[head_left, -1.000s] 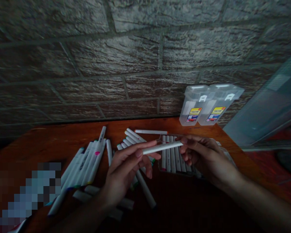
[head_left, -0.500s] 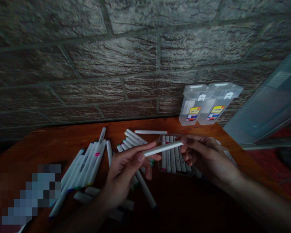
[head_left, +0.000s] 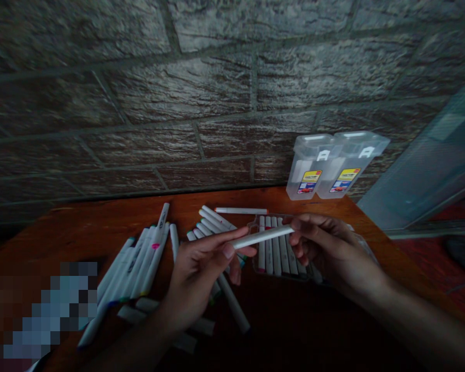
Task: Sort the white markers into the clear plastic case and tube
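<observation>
Between my two hands a white marker is held up, nearly level, its right end slightly higher. My left hand pinches its left end between thumb and fingers. The thumb and fingers of my right hand close on the other end. Behind and below the marker lies an open clear case with several white markers side by side in it; my right hand hides its right part. More loose markers fan out behind my left hand, and some lie under my left wrist.
Two clear upright containers with yellow and blue labels stand at the back right, against the stone wall. A pile of white markers lies left on the wooden table. One marker with orange ends lies near the wall.
Almost nothing differs. Both hands and the held marker have shifted very slightly to the right.
</observation>
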`<state>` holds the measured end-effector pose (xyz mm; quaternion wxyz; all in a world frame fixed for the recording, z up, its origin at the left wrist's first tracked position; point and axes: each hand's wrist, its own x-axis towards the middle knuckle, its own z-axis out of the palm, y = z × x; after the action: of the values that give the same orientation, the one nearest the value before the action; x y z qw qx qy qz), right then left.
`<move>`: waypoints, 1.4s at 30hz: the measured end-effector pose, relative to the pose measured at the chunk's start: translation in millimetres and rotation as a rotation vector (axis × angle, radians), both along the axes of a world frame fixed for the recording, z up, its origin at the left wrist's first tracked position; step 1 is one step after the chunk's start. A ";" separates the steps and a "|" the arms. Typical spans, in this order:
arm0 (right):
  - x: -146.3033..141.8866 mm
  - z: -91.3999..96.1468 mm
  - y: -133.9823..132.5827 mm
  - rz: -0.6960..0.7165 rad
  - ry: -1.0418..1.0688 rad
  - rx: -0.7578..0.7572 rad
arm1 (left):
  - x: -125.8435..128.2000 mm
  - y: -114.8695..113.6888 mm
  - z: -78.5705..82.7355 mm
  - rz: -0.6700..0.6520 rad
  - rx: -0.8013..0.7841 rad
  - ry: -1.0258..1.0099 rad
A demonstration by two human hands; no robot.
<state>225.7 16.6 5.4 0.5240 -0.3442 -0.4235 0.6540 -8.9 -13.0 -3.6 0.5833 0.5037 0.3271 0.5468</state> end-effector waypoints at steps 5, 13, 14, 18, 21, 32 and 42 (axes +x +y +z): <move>1.7 -2.5 -1.9 0.004 -0.056 0.086 | 1.0 4.7 -0.1 0.081 -0.025 0.037; -1.8 -0.1 -5.3 0.020 -0.264 0.243 | 0.8 6.4 -1.9 0.090 -0.046 0.120; -2.9 0.5 -6.2 0.010 -0.324 0.269 | 0.9 6.1 -1.9 0.085 -0.050 0.145; -6.4 2.2 -10.8 -0.057 -0.591 0.459 | 3.0 4.8 -0.8 0.040 -0.077 0.225; -6.8 1.4 -14.4 -0.086 -0.746 0.582 | 6.4 3.3 -1.4 0.010 -0.093 0.254; -6.9 -3.2 -21.3 -0.186 -1.020 0.809 | 12.0 -6.7 -14.9 -0.034 0.003 0.425; -7.7 -0.1 -21.7 -0.159 -1.034 0.754 | 10.3 -10.9 -9.0 -0.053 0.121 0.570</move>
<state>218.0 -5.1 5.2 0.3841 -0.4374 -0.7954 0.1689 1.4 -23.9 -12.5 0.4510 0.6794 0.4312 0.3863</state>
